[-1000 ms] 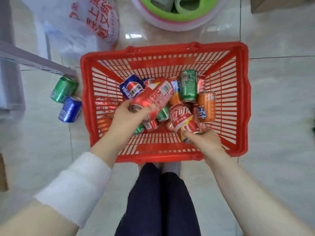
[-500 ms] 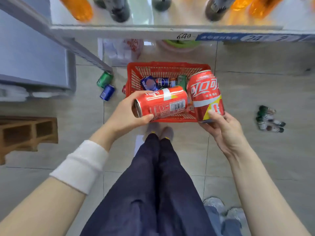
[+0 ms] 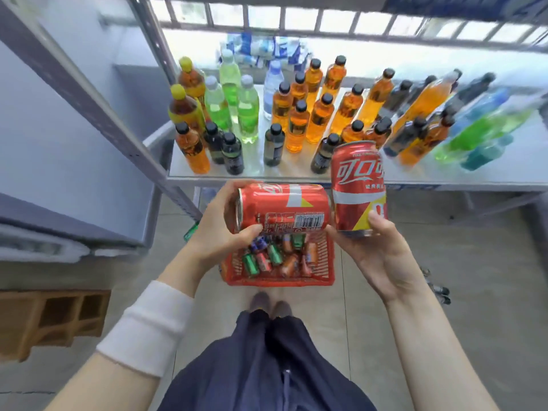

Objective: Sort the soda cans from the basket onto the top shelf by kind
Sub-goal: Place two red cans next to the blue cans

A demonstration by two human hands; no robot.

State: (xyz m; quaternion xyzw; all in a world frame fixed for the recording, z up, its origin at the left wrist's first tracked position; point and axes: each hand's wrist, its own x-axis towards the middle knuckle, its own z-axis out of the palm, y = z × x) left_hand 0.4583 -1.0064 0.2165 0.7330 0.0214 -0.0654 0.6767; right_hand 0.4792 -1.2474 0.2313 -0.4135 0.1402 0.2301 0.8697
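Observation:
My left hand grips a red cola can lying on its side, fingers over its end and thumb beneath. My right hand holds a second red cola can upright from below. Both cans are in front of me, above the red basket on the floor, which holds several green, orange, red and blue cans. The two cans nearly touch.
A metal shelf just ahead is crowded with several orange, green, dark and clear bottles. A grey upright post slants at the left. A wooden pallet lies at lower left, and small bottles lie on the floor at right.
I have risen from the basket with a can in each hand. The view has lifted from the floor to the bottle shelf, and the basket now looks small and far below.

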